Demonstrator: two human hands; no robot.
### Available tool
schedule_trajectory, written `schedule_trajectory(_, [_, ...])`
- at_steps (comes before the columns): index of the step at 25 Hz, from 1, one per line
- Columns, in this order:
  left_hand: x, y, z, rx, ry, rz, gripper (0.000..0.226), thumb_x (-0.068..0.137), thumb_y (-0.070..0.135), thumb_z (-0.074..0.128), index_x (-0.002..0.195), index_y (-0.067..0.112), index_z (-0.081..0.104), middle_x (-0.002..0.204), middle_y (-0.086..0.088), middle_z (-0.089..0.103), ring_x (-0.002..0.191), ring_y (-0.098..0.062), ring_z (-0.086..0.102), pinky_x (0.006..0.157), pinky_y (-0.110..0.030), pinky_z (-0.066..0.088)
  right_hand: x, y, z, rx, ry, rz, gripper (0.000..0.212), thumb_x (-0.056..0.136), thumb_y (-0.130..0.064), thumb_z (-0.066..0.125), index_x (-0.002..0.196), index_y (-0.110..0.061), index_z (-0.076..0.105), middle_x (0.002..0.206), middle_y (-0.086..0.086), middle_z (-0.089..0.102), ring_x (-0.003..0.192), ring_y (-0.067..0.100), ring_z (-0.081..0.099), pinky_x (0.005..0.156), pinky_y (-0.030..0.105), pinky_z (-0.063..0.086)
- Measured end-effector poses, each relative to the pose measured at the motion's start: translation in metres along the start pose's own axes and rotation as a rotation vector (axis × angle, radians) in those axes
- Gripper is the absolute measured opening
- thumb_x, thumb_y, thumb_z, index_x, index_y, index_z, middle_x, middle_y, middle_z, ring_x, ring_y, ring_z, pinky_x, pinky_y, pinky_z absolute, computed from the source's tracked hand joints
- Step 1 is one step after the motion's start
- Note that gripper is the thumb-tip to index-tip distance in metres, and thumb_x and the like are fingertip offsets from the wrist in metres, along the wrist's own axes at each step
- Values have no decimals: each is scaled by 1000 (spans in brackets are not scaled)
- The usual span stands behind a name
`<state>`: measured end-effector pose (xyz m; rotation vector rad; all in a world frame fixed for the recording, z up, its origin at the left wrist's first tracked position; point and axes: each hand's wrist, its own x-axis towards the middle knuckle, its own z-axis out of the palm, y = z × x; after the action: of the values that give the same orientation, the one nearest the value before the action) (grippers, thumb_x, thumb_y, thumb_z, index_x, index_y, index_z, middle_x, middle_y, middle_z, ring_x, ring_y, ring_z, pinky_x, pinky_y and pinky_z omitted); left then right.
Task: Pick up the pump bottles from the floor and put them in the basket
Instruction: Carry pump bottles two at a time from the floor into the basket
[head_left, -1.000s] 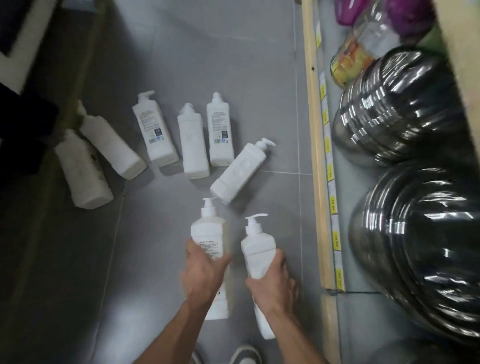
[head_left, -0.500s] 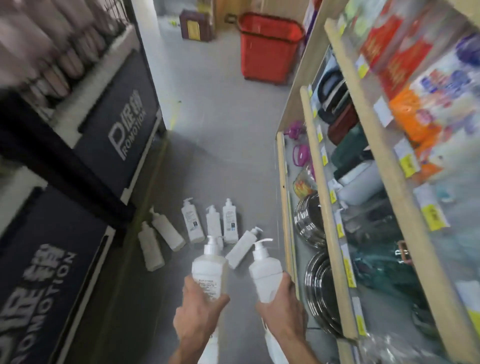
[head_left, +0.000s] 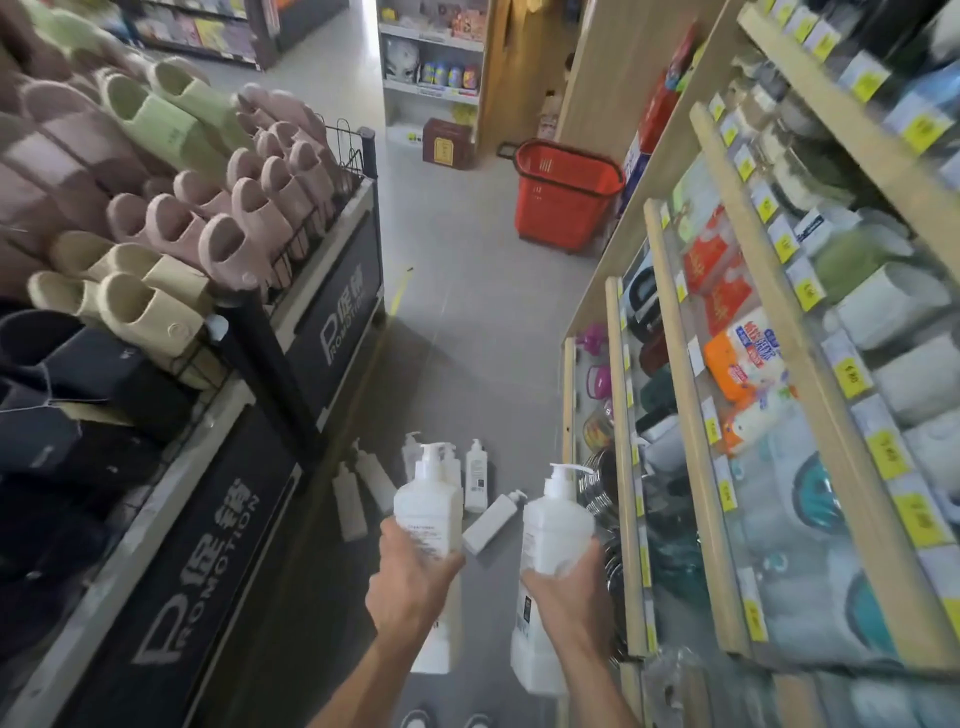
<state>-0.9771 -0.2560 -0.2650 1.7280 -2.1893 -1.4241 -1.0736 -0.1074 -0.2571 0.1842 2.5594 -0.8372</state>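
Store aisle, grey tiled floor. At lower centre the left hand grips a white pump bottle. The right hand grips a second bottle just beside it. Both are held off the floor, pumps up. More bottles lie on the floor beyond the hands. The red basket stands at upper centre, well apart, beside the wooden shelves on the right. A slipper rack fills the left.

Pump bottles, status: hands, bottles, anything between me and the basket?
Left hand grips one pump bottle; right hand grips a second pump bottle. Red basket up the aisle. Loose bottles on floor in between.
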Motion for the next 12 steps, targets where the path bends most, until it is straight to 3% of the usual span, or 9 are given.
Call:
schedule_trajectory(4, [-15, 10, -31, -32, -2, 42, 76, 47, 69, 63, 103, 32, 26, 90, 2, 59, 79, -33, 65, 74, -48, 58, -23, -12, -12, -23, 14, -50, 83, 68, -40, 84, 134, -21, 37, 114, 1, 64, 81, 23, 55, 52, 21, 27])
schedule_trajectory(7, [-23, 9, -51, -31, 16, 68, 81, 47, 71, 67, 105, 28, 29, 87, 6, 55, 80, -30, 64, 76, -47, 57, -33, -18, -9, -57, -3, -100, 83, 68, -39, 84, 133, -19, 37, 112, 1, 62, 82, 24, 56, 57, 27, 35])
schedule_trajectory(10, [-22, 4, -67, -14, 66, 92, 68, 62, 50, 77, 107, 27, 31, 87, 10, 54, 82, -28, 64, 78, -46, 56, -34, -27, -4, -74, -15, -159, 83, 65, -39, 83, 130, -24, 34, 114, 1, 62, 86, 28, 62, 69, 34, 49])
schedule_trajectory(12, [-19, 3, -76, -15, 96, 95, 68, 61, 49, 76, 107, 29, 30, 89, 9, 56, 83, -28, 65, 80, -47, 56, -34, -36, -1, -95, -16, -194, 83, 63, -41, 82, 127, -26, 33, 115, -1, 61, 91, 31, 65, 80, 43, 55])
